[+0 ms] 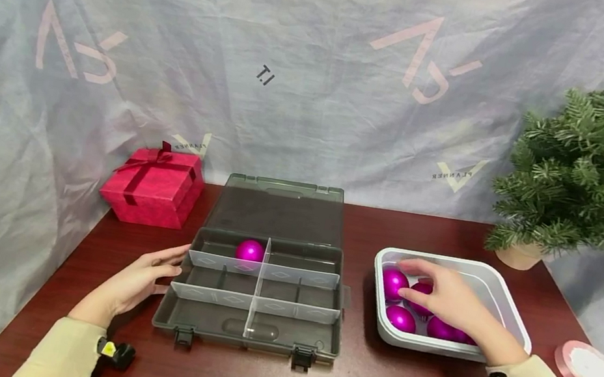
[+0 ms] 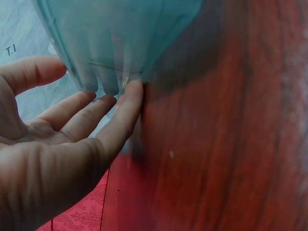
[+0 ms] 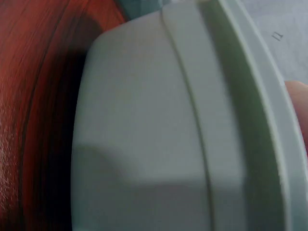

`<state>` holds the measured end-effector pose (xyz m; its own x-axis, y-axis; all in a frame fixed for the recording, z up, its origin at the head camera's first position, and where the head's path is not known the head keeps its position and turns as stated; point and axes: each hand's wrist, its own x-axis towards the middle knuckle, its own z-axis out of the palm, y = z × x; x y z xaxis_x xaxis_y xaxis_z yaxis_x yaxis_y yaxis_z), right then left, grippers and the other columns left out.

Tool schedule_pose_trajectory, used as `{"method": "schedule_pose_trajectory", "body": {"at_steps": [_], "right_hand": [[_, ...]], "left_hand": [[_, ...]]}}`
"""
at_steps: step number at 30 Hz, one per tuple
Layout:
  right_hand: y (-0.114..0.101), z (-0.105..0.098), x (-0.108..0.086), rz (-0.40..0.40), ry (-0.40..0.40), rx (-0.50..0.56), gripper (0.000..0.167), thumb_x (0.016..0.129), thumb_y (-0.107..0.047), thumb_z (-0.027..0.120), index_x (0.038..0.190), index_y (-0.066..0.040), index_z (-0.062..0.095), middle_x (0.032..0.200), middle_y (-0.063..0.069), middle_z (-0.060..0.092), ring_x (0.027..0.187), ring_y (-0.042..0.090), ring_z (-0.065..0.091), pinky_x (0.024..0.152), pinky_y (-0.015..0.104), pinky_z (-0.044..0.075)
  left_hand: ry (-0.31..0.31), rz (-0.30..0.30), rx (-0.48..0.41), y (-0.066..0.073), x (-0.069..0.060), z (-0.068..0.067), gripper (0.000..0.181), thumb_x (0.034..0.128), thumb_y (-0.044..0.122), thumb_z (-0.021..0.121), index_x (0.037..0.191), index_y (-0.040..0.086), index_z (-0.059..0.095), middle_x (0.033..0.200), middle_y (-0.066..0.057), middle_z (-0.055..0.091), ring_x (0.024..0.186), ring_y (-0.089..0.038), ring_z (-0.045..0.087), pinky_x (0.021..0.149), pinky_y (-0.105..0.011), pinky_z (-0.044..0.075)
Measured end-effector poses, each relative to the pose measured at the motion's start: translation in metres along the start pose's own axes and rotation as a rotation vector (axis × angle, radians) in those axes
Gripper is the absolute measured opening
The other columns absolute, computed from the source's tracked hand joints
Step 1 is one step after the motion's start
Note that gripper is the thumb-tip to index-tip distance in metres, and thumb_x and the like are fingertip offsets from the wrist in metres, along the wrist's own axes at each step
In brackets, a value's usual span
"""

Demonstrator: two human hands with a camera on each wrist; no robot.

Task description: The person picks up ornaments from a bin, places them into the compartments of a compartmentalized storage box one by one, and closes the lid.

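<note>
A dark translucent divider box (image 1: pixel 207 317) lies on the table with its lid folded back. One shiny magenta ball (image 1: pixel 250 251) sits in its back left compartment. My left hand (image 1: pixel 129 285) rests against the box's left side, fingers extended; in the left wrist view the fingertips touch the clear wall (image 2: pixel 120 38). Over the white bin (image 1: pixel 503 306), my right hand (image 1: pixel 453 299) reaches in with thumb and fingers apart, beside a magenta ball (image 1: pixel 393 285) at the bin's left end. Several more magenta balls lie under and around it. The bin's outer wall (image 3: pixel 144 120) hides most of the right hand in its wrist view.
A red gift box (image 1: pixel 156 188) with a dark ribbon stands at the back left. At the back right is a small potted fir tree (image 1: pixel 590 168). A pink ribbon spool (image 1: pixel 587 369) lies right of the bin. A grey printed cloth hangs behind the table.
</note>
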<state>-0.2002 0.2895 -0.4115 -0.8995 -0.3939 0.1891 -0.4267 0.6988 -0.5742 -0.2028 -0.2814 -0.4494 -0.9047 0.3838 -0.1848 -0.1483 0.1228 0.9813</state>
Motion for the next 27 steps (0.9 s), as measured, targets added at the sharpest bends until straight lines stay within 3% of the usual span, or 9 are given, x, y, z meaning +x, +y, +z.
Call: {"method": "schedule_pose_trajectory", "body": {"at_steps": [7,11,16,21,27], "right_hand": [[0.006,0.006,0.008,-0.072,-0.007,-0.14,0.05,0.083,-0.019,0.086,0.129,-0.009,0.069,0.115,0.006,0.073,0.101,0.025,0.069,0.087,0.049,0.053],[0.008,0.008,0.012,-0.094,-0.017,-0.193,0.054,0.078,-0.014,0.089,0.128,-0.009,0.069,0.114,0.005,0.073,0.087,0.018,0.065,0.079,0.041,0.052],[0.01,0.011,0.013,-0.126,-0.022,-0.235,0.055,0.075,-0.011,0.09,0.126,-0.006,0.07,0.112,0.007,0.074,0.09,0.021,0.067,0.082,0.045,0.054],[0.011,0.011,0.013,-0.125,-0.017,-0.223,0.054,0.075,-0.011,0.09,0.125,-0.007,0.071,0.114,0.008,0.074,0.102,0.027,0.069,0.088,0.05,0.053],[0.005,0.003,0.01,-0.131,0.04,-0.129,0.051,0.074,-0.01,0.091,0.12,-0.006,0.071,0.106,0.004,0.074,0.094,0.024,0.07,0.081,0.047,0.055]], "left_hand": [[-0.003,0.005,-0.005,0.0,0.0,0.0,0.066,0.1039,0.005,0.049,0.162,-0.001,0.018,0.165,-0.027,0.015,0.147,-0.045,0.018,0.1,-0.054,0.045],[-0.001,0.003,-0.003,0.0,0.0,0.0,0.067,0.1037,0.006,0.05,0.161,-0.001,0.018,0.166,-0.027,0.014,0.148,-0.045,0.015,0.101,-0.055,0.044],[-0.001,0.01,-0.006,0.0,-0.001,0.001,0.066,0.1039,0.006,0.05,0.161,-0.001,0.019,0.165,-0.027,0.016,0.147,-0.045,0.02,0.101,-0.054,0.045],[-0.001,0.016,-0.007,-0.001,0.0,0.001,0.066,0.104,0.007,0.051,0.162,0.0,0.02,0.164,-0.027,0.019,0.143,-0.042,0.029,0.099,-0.052,0.047],[0.007,0.007,-0.009,-0.002,0.0,0.001,0.065,0.1039,0.006,0.049,0.162,0.0,0.019,0.165,-0.027,0.018,0.145,-0.046,0.023,0.101,-0.056,0.045]]}}
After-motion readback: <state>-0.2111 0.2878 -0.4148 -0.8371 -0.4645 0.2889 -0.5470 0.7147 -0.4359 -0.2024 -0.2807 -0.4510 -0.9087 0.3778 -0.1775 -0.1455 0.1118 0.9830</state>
